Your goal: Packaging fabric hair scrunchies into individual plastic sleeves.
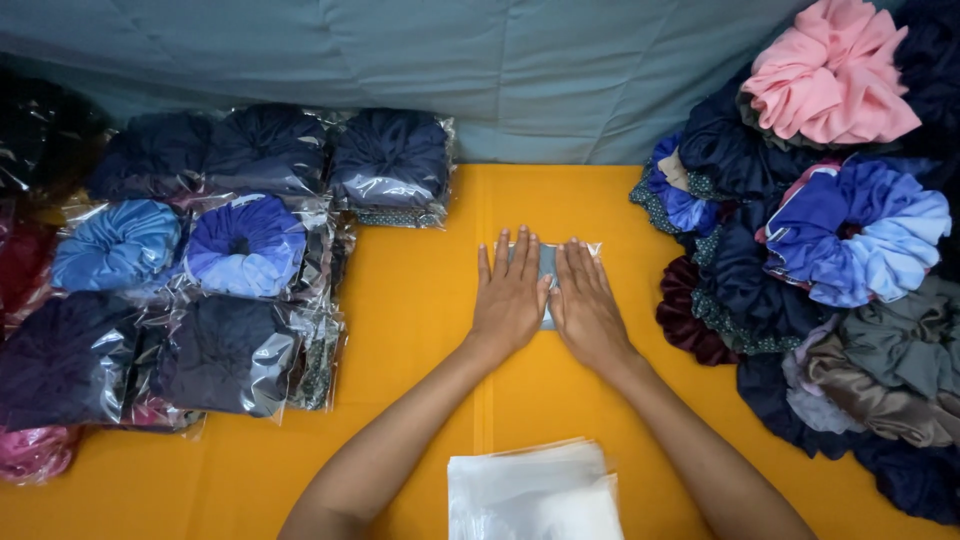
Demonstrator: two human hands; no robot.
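A: The left hand (510,295) and the right hand (585,305), what are they doing?

B: Both lie flat, fingers stretched, gripping nothing, pressing side by side on a clear bagged packet (547,272) with something grey-blue inside.

A: Where is that packet?

B: On the orange cloth (420,300). Left of the packet sit bagged scrunchies (245,245) in rows. Right of it is a loose scrunchie pile (850,235), a pink scrunchie (830,75) on top. Nearer the person than the packet lies a stack of empty clear bags (530,490).
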